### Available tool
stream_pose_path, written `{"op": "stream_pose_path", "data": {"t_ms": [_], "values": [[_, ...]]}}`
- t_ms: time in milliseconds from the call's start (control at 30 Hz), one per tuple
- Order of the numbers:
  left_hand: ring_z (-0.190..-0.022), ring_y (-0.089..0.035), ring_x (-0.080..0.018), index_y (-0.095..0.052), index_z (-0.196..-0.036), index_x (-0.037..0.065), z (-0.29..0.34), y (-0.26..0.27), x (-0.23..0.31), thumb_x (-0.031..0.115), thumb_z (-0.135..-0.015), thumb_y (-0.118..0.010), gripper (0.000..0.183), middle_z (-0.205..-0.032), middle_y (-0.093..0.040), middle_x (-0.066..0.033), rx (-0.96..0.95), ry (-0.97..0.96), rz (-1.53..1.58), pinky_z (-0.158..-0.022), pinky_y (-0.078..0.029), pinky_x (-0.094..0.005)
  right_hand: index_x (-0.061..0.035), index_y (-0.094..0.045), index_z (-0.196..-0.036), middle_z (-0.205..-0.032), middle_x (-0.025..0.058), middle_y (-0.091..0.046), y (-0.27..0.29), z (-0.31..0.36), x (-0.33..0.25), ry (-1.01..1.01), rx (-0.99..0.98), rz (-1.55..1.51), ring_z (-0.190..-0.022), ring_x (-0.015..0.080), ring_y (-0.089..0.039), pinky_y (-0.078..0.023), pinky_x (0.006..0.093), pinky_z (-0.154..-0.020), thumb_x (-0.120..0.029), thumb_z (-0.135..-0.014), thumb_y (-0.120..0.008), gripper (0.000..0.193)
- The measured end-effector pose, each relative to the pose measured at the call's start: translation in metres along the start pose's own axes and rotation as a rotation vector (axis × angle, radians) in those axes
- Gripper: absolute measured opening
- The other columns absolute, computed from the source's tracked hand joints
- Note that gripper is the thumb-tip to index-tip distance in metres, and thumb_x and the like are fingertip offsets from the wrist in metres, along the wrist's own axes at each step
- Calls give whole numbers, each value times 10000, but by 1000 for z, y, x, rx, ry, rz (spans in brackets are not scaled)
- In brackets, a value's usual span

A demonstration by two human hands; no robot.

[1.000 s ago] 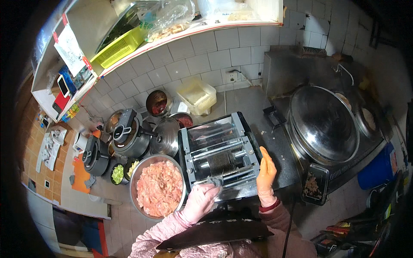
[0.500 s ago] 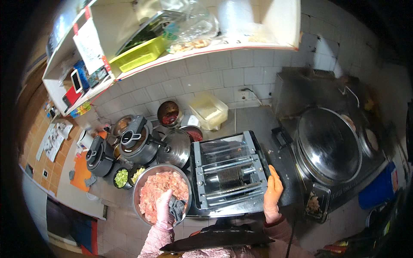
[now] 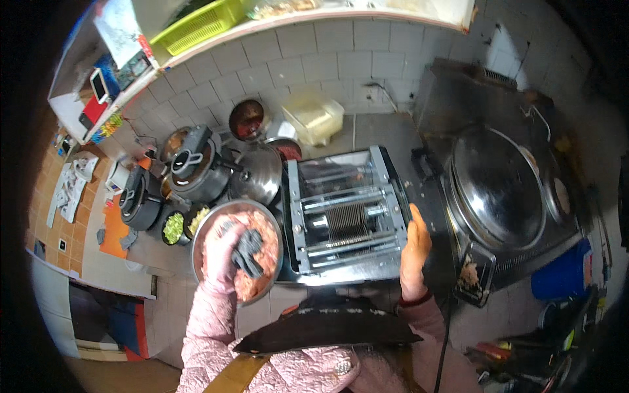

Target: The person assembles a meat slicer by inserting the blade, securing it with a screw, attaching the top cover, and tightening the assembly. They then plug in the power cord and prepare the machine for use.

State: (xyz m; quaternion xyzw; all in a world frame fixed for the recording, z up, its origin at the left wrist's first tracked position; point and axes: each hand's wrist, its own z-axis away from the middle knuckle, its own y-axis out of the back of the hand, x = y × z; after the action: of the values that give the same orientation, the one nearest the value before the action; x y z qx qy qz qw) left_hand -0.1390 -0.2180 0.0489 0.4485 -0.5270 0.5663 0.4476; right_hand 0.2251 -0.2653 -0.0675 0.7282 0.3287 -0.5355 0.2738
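A wide, round metal bowl (image 3: 198, 265) with a smooth, thin rim is set at the front of the dark bench (image 3: 429, 209), and it is heaped with raw meat (image 3: 264, 226), pale pink, moist and cut into soft, uneven pieces. Over this heap the left hand (image 3: 221, 254) is lowered, and beside its fingers a dark grey, crumpled, cloth-like piece (image 3: 247, 249) is seen, matt and folded into lobes. Because of blur, it cannot be told whether the fingers are clamped on this piece or parted.

Just to the right of the bowl, a metal machine (image 3: 303, 229) is seated in a shallow black tray. Its frame is formed by two flat grey side plates, joined by polished round bars, and between them a finely ridged cylinder is mounted. Along its right edge the right hand (image 3: 415, 249) is held with fingers straight and uncurled, nothing being grasped; whether the edge is touched cannot be made out.

Behind the bowl, a shiny round lid (image 3: 257, 173) with a dark knob is tilted beside a dark, rounded cooker (image 3: 196, 177). Both forearms are covered by quilted, puckered pink sleeves (image 3: 208, 324).
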Motion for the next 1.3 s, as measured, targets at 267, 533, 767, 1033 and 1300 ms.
{"op": "stream_pose_path", "data": {"t_ms": [267, 533, 767, 1033, 1300], "values": [[-943, -641, -125, -653, -979, 7, -49, -14, 49, 39, -941, -659, 50, -1112, -705, -99, -122, -233, -2, -863, -515, -271, 51, -615, -1360, -1396, 153, -642, -4, -1, 8, 33, 53, -30, -1305, 237, -586, -405, 320, -1126, -64, -1034, -451, 383], [-1086, -627, -92, -695, -1219, 1, -160, -44, 196, 223, -936, -738, 363, -1134, -715, -49, 91, -946, -422, -967, -479, -264, 80, -616, -1353, -1386, 206, -643, -6, -5, -4, -30, 56, 33, -1293, 278, -597, -412, 348, -1127, -105, -1001, -422, 443], [-974, -732, -312, -708, -1218, 146, -278, -76, 315, 477, -894, -731, 464, -1045, -764, -137, 531, -1051, -1228, -865, -556, -396, 100, -601, -1358, -1408, 202, -621, -7, -3, 2, -23, 59, -72, -1329, 267, -562, -369, 347, -1164, -55, -996, -419, 433], [-874, -731, -382, -778, -955, 83, -334, -119, 358, 268, -886, -664, 228, -909, -745, -185, 601, -1258, -1882, -776, -574, -461, 98, -614, -1344, -1386, 199, -638, -6, -5, 3, -24, 57, 10, -1317, 265, -573, -381, 344, -1158, -91, -988, -438, 440], [-800, -736, -384, -777, -840, 55, -337, -126, 368, 186, -884, -599, 225, -836, -737, -195, 648, -1354, -1854, -727, -583, -471, 69, -618, -1350, -1395, 196, -634, -7, -1, -5, -21, 74, 67, -1308, 280, -583, -402, 356, -1144, -75, -1002, -431, 421]]}}
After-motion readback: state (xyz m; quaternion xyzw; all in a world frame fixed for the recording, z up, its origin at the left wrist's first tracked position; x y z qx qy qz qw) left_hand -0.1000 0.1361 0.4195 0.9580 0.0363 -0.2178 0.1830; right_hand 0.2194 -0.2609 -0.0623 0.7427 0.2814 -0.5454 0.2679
